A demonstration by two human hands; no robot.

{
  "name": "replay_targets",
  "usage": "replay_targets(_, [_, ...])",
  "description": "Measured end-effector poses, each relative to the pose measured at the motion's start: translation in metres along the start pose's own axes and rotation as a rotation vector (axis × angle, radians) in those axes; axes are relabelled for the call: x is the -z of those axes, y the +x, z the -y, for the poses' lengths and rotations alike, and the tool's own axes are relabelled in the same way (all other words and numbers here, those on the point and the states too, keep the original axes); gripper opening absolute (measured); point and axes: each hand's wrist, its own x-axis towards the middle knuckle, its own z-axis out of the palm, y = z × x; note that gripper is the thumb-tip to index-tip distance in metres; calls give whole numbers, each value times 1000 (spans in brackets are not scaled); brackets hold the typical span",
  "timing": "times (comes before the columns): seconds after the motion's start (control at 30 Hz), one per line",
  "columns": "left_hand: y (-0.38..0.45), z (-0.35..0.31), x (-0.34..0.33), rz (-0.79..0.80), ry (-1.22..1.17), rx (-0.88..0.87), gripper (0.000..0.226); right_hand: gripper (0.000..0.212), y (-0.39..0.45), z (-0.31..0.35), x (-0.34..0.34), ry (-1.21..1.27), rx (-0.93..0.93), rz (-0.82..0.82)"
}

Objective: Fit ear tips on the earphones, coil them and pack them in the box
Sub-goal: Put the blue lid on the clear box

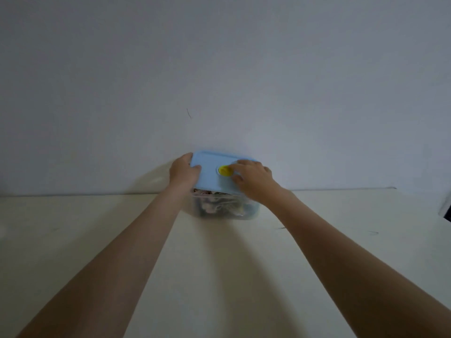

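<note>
A clear plastic box [220, 209] stands at the far edge of the table against the wall. A light blue lid [210, 167] with a round yellow knob [225, 171] covers it. Through the box's front wall I see tangled pale cords and pinkish bits, too blurred to tell apart. My left hand [183, 172] grips the lid's left edge, thumb on top. My right hand [253, 179] lies on the lid's right side, its fingers curved beside the yellow knob.
The box sits on a cream table [219, 276]. A plain grey-white wall [219, 69] rises right behind the box. A dark object [447, 211] shows at the right border. Small dark specks lie on the table at the right.
</note>
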Motion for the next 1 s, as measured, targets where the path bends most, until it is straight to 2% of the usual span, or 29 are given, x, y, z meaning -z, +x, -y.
replay_targets(0.1, [8, 0, -9, 58, 277, 30, 43, 37, 4, -11, -12, 24, -22, 36])
replay_targets(0.13, [7, -1, -12, 79, 327, -24, 43, 37, 5, -14, -11, 34, -38, 36])
replay_targets(0.23, [0, 0, -21, 200, 380, -177, 43, 39, 6, -22, -12, 71, -67, 71])
replay_targets(0.33, [-7, 7, -20, 255, 400, -166, 46, 39, 2, -23, -11, 96, -22, 109])
replay_targets(0.53, [-12, 22, -8, 221, 300, -103, 44, 40, -1, -7, -19, 104, 17, 88])
replay_targets(0.67, [-17, 30, 16, 180, 451, -111, 49, 40, 2, 15, -24, 114, 79, 102])
replay_targets(0.8, [-11, 41, 44, 105, 629, -68, 44, 40, 12, 51, -41, 135, 124, 107])
replay_targets(1.0, [5, 47, 62, 77, 567, -36, 44, 38, 22, 73, -50, 208, -9, 77])
